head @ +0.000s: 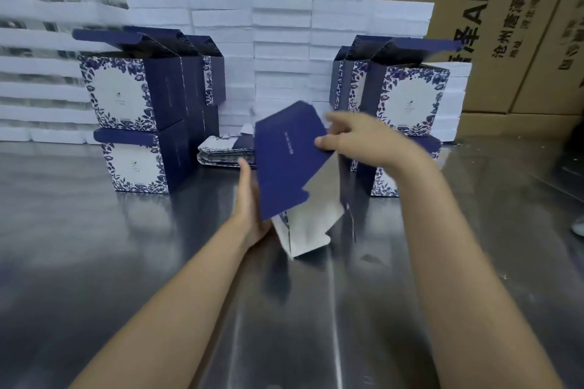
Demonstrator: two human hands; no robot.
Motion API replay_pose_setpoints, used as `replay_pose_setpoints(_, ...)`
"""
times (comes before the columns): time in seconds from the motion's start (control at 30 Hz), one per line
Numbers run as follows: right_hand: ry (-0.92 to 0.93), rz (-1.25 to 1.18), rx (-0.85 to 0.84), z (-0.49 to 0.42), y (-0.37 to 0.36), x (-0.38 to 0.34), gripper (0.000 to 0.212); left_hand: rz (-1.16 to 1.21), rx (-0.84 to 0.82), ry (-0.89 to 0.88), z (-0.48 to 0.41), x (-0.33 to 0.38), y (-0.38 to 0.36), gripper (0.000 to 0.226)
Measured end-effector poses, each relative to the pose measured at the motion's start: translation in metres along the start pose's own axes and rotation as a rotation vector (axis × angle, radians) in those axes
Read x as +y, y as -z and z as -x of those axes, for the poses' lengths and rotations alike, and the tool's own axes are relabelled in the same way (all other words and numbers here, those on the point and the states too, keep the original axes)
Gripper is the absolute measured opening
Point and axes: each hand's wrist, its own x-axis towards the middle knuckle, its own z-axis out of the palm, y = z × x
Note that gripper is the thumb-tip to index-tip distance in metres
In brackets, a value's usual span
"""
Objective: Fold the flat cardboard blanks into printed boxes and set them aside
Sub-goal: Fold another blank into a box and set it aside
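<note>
Your right hand (pixel 354 142) pinches the top edge of the half-opened blank (pixel 286 164), thumb on its navy panel; your left hand (pixel 249 202) cups the lower left edge, fingers straight against it; the blank hangs tilted just above the steel table (pixel 126 262), its small pale print too blurred to read; folded boxes (pixel 132 123) stack left and right (pixel 407 98), flat blanks (pixel 224 153) lie between; brown cartons (pixel 493 25) behind read "AH4"; open tabletop lies near you
</note>
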Motion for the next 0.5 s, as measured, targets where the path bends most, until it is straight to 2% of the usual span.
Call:
replay_pose_setpoints(0.07, 0.014, 0.016, -0.057, -0.010, -0.032, 0.013, 0.041, 0.018, 0.027, -0.005, -0.002, 0.003, 0.006, 0.070)
replay_pose_setpoints(0.13, -0.040, 0.029, -0.131, -0.016, -0.072, 0.029, 0.052, 0.009, 0.079, 0.005, -0.003, 0.011, 0.014, 0.062)
replay_pose_setpoints(0.2, -0.088, 0.146, -0.212, -0.018, -0.113, 0.048, 0.062, -0.031, 0.206, 0.000, -0.005, 0.018, 0.026, 0.056)
replay_pose_setpoints(0.27, -0.097, 0.394, -0.289, -0.018, -0.143, 0.066, 0.064, -0.233, 0.413, -0.181, -0.015, 0.024, 0.045, 0.030)
replay_pose_setpoints(0.3, -0.104, 0.478, -0.310, -0.019, -0.152, 0.071, 0.064, -0.421, 0.463, -0.289, -0.019, 0.027, 0.053, 0.029)
replay_pose_setpoints(0.33, -0.109, 0.516, -0.322, -0.019, -0.157, 0.073, 0.063, -0.647, 0.443, -0.364, -0.021, 0.028, 0.058, 0.040)
replay_pose_setpoints(0.4, -0.114, 0.523, -0.322, -0.021, -0.160, 0.071, 0.059, -1.020, 0.258, -0.435, -0.024, 0.022, 0.057, 0.045)
replay_pose_setpoints(0.43, -0.112, 0.518, -0.315, -0.023, -0.159, 0.070, 0.057, -1.197, 0.125, -0.414, -0.024, 0.013, 0.054, 0.044)
replay_pose_setpoints(0.5, -0.107, 0.481, -0.294, -0.024, -0.153, 0.068, 0.055, -1.575, -0.148, -0.211, -0.024, -0.008, 0.046, 0.049)
